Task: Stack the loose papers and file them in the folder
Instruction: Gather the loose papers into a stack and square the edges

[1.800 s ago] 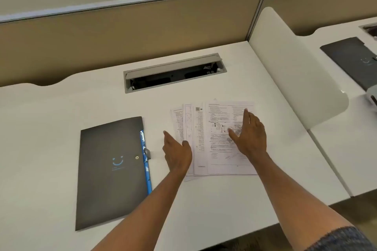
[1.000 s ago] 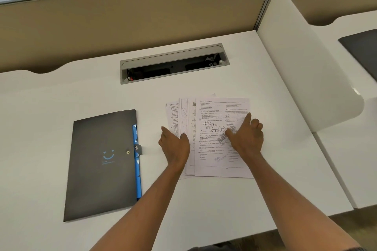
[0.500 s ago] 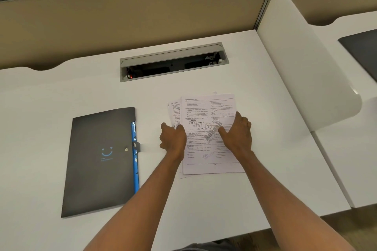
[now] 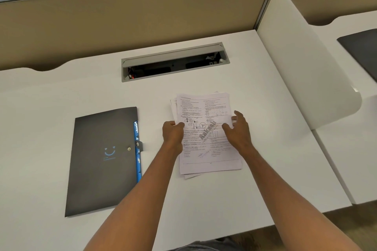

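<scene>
A rough pile of printed papers (image 4: pixel 204 108) lies on the white desk (image 4: pixel 224 199), right of centre, with a few edges sticking out at the left and bottom. My left hand (image 4: pixel 173 133) is curled against the pile's left edge. My right hand (image 4: pixel 237 130) rests on the pile's right side with fingers bent over the right edge. A dark grey folder (image 4: pixel 102 161) with a blue smiley mark, a snap button and a blue inner edge lies flat and closed to the left, apart from the papers.
A grey cable tray (image 4: pixel 174 62) is set open into the desk behind the papers. A tan partition (image 4: pixel 122 18) closes the back. A white curved divider (image 4: pixel 306 63) stands at the right, with another dark folder (image 4: pixel 363 49) on the neighbouring desk.
The fanned-out sheets have been pushed together into one pile. My right hand slid the top sheets leftward while my left hand held the left edge.
</scene>
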`<action>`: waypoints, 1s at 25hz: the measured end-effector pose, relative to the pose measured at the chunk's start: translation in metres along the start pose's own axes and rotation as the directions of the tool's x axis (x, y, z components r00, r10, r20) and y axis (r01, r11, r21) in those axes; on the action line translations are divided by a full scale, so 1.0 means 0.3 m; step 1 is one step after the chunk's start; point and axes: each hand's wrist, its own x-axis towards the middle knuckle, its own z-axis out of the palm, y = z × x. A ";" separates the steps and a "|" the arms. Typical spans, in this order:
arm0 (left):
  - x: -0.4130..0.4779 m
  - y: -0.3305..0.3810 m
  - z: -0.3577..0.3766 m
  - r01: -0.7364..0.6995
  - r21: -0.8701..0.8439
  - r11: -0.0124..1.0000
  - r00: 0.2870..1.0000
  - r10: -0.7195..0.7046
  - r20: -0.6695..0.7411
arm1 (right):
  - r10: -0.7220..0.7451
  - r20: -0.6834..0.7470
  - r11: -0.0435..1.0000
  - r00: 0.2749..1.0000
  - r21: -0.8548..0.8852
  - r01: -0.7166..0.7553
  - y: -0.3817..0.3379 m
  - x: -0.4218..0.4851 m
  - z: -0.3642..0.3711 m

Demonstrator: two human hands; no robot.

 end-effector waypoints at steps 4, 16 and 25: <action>0.030 -0.025 -0.052 -0.072 0.051 0.996 0.997 0.072 0.006 | -0.001 0.071 0.996 0.997 0.093 -0.005 -0.021 0.008 0.003; -0.034 0.027 -0.198 -0.385 -0.088 0.919 0.852 0.390 0.350 | -0.067 0.344 0.883 0.936 0.458 -0.106 -0.078 0.022 -0.051; -0.114 0.165 -0.223 -0.465 -0.087 0.881 0.773 0.452 0.445 | -0.272 0.248 0.756 0.930 0.653 0.047 -0.214 -0.096 -0.024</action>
